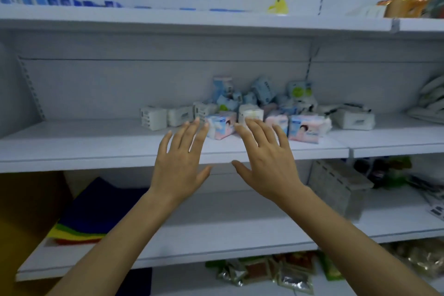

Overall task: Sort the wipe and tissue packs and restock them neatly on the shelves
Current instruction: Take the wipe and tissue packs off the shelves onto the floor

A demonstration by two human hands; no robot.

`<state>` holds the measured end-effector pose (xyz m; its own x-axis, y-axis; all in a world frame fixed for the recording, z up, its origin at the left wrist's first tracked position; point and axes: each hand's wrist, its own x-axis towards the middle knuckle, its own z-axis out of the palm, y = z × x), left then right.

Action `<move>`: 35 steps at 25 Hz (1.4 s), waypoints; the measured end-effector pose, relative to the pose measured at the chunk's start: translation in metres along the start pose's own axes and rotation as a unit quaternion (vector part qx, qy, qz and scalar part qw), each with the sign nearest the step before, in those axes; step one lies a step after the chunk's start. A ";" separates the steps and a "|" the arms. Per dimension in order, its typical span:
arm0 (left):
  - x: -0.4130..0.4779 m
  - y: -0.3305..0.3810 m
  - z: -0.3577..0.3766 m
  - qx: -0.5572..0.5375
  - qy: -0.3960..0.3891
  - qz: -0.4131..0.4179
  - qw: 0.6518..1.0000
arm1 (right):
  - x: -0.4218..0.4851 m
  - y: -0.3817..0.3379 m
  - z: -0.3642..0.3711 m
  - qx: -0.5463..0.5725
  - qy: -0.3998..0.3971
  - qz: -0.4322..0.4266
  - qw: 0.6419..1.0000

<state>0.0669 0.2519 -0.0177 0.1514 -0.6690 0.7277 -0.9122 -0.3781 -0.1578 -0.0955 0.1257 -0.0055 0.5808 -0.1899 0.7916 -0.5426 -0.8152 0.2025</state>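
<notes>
Your left hand [181,161] and right hand [268,163] hover spread flat, holding nothing, over the front edge of the middle shelf [84,149]. The jumbled wipe and tissue packs [262,103] lie just beyond them on that shelf. The nearest pink pack [221,127] sits between the two hands.

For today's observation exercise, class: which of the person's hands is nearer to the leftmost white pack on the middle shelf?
Left. The left hand hovers just right of the white pack; the right hand is farther right.
</notes>
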 end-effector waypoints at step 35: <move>0.420 0.094 0.304 -0.158 -0.220 -0.144 0.952 | 0.138 0.387 0.246 0.167 -0.081 0.207 0.961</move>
<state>0.1607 -0.2589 0.0700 0.4937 -0.7966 0.3489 -0.8673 -0.4218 0.2644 -0.0759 -0.3511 0.0401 0.4597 -0.5962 0.6582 -0.5378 -0.7767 -0.3279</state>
